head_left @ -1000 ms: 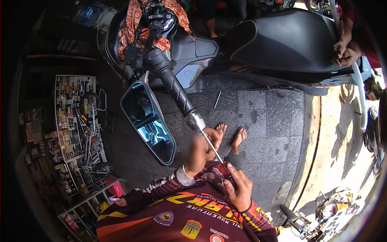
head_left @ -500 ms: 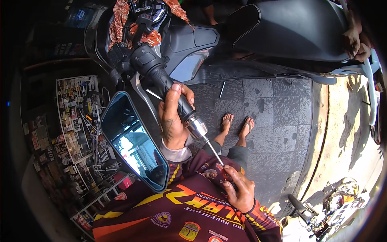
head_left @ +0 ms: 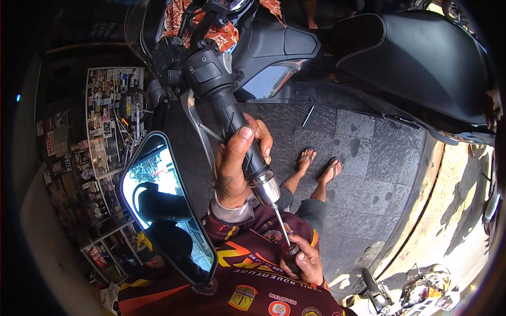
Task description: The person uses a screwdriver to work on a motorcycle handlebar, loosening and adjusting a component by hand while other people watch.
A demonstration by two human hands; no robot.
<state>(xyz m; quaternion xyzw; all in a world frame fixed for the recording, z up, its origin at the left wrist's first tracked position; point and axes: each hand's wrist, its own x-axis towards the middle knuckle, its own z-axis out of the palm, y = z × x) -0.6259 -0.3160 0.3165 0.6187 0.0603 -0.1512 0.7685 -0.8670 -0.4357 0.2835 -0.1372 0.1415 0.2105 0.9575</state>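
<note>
My left hand (head_left: 237, 163) is wrapped around the black rubber handlebar grip (head_left: 227, 108) of a scooter. At the grip's outer end sits a silver metal bar end (head_left: 265, 188). A screwdriver (head_left: 281, 224) stands with its tip at the centre of that bar end, its shaft running down toward my body. Closed around its dark red handle is my right hand (head_left: 308, 260), close to my jersey. The tip itself is hidden inside the bar end. A silver lever (head_left: 195, 118) runs alongside the grip, just left of my left hand.
The mirror (head_left: 171, 210) juts out left of my left forearm. Patterned orange cloth (head_left: 221, 36) lies over the handlebar's middle. The black seat (head_left: 416, 63) fills the upper right. A thin metal rod (head_left: 308, 116) lies by the scooter on the tiled floor (head_left: 363, 174).
The view has shifted, so the scooter appears farther right and the mirror's reflection differs. My right fingers have curled more closely round the screwdriver handle. My left hand keeps its hold on the grip.
</note>
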